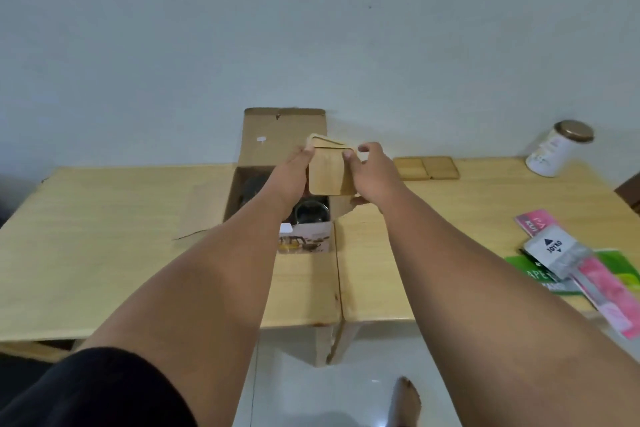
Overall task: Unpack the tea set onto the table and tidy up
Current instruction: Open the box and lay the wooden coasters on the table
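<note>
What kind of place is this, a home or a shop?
Most likely a room in a home: light wooden tables against a bare wall, a pale tiled floor, and left hand and right hand holding wooden coasters over an open cardboard box.

Two bare forearms extended over a pale wooden table [104,218]. The left hand [294,163] and right hand [372,173] together gripped a small stack of wooden coasters [327,172] (edges slightly fanned) above an open cardboard box [277,139] at the tabletop's far edge. Right of the box lay two loose coasters [426,168] side by side. A white jar [554,152] stood near the far right corner; printed packets [571,260] lay along the right edge.
</note>
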